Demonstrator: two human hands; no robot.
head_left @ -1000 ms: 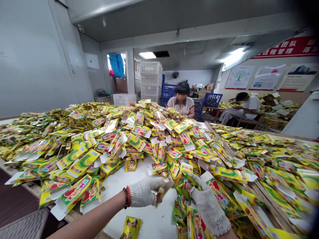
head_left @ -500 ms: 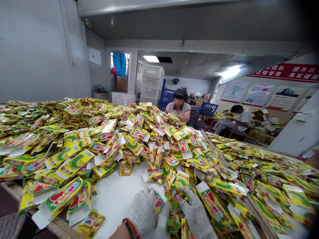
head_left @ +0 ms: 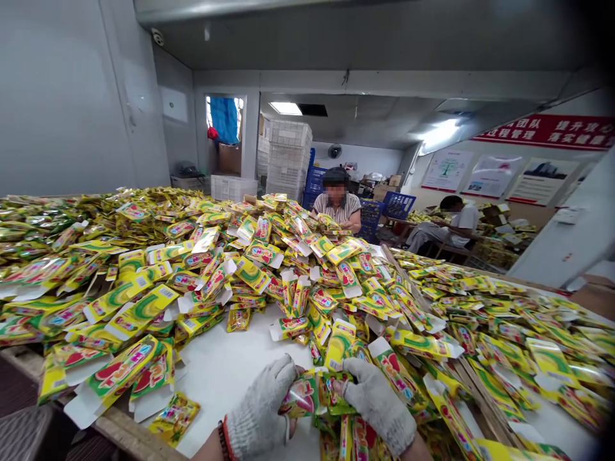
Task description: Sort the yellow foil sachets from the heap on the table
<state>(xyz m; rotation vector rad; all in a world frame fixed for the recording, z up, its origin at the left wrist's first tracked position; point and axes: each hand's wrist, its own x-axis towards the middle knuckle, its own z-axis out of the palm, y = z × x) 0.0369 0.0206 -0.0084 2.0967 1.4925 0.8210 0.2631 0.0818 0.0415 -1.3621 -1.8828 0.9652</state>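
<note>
My left hand (head_left: 264,410), in a white knitted glove with bare fingertips, is closed on a small printed carton (head_left: 301,395) with a red fruit picture. Its fingers wrap round the carton's left side. My right hand (head_left: 382,403), gloved the same way, pinches a shiny green-and-yellow packet (head_left: 335,392) beside the carton's right end. Whether the packet's tip is inside the carton, I cannot tell. Below my hands more packets and cartons (head_left: 362,435) lie at the table's near side. A loose yellow packet (head_left: 175,417) rests left of my left hand.
A large heap of yellow cartons (head_left: 254,272) and packets covers much of the white tabletop (head_left: 211,365). A wooden strip (head_left: 485,400) runs along the right. One person (head_left: 339,205) sits behind the heap, another (head_left: 454,221) farther right. White crates (head_left: 288,157) are stacked behind.
My hands have come together with the carton and the green packet lifted between them, now clearly in view. My right hand has drawn the packet up from the pile. The view has shifted slightly.
</note>
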